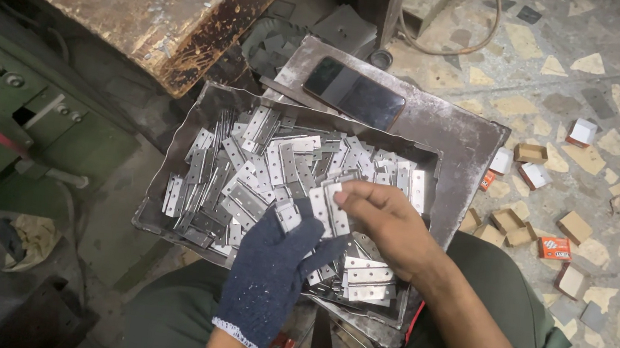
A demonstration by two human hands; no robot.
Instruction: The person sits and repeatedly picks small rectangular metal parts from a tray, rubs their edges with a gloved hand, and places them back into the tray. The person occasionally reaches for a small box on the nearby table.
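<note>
The gloved left hand cupped a small hinge with curled fingers. The bare right hand pinched a hinge plate between closed fingers, just beside the left, directly above the metal tray of loose hinges.

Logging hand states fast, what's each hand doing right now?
Left hand: gloved, fingers curled closed around a metal hinge.
Right hand: bare, fingers closed, pinching another hinge above the tray.
</note>
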